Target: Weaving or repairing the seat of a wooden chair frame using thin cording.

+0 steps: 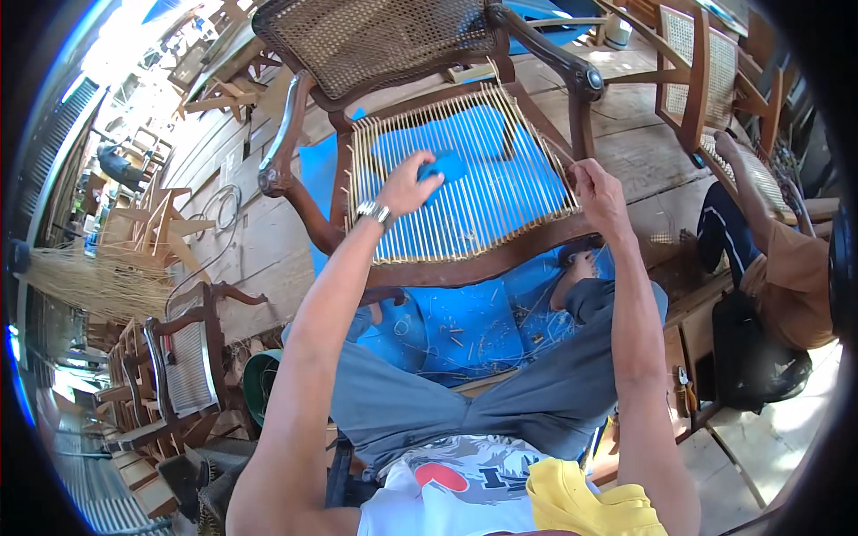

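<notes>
A dark wooden armchair (496,266) stands in front of me, with woven cane in its backrest (384,40). Pale cane strands (487,210) run front to back across its open seat frame, side by side. Over the left half of the seat, my left hand (411,185) is closed round a small blue object (444,168), perhaps a cloth or sponge, resting on the strands. My right hand (601,194) is at the seat's right edge, near the front corner, its fingers pinched together. What lies between those fingers is too small to make out.
A blue sheet (465,326) littered with cane scraps covers the floor beneath the chair. To the right, another person (800,277) sits by a cane-seated chair (715,67). A bundle of loose cane (98,277) and a smaller armchair (192,353) are at left. Pliers (685,390) lie at lower right.
</notes>
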The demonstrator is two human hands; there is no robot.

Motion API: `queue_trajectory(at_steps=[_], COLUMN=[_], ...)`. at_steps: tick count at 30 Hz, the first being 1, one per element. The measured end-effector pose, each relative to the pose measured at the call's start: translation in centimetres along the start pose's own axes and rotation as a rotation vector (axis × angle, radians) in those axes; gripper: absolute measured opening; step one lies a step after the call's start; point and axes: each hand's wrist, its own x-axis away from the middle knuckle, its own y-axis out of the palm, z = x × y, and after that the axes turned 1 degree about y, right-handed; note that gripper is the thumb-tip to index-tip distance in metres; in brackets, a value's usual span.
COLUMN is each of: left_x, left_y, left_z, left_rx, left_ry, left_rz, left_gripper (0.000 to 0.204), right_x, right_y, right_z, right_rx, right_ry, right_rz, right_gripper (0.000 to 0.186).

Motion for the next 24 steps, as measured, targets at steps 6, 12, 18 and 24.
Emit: queue_trajectory(at_steps=[6, 12, 18, 24], left_x=[-8.0, -3.9, 6.8, 2.9], left_y=[0.8, 6.0, 7.2, 8.0], left_z=[-1.0, 0.2, 8.3, 11.6], left_rx=[-0.265, -0.439, -0.562, -0.374], left_ry=[0.030, 0.143, 0.298, 0.323], left_rz=[0.382, 0.185, -0.202, 0.082], left_gripper=[0.036, 0.022, 0.016, 0.015], right_x=[-0.4, -1.4, -1.9, -1.7], right_y=[-2.4, -2.3, -2.1, -1.4], right_z=[0.0, 1.1, 0.0, 0.1], right_rx=[0.010, 0.036, 0.052, 0.092], right_ry=[0.166, 0.136, 0.108, 0.110], right_rz=[-0.030, -0.018, -0.059, -0.087], right_gripper=[0.015, 0.019, 0.021, 0.022])
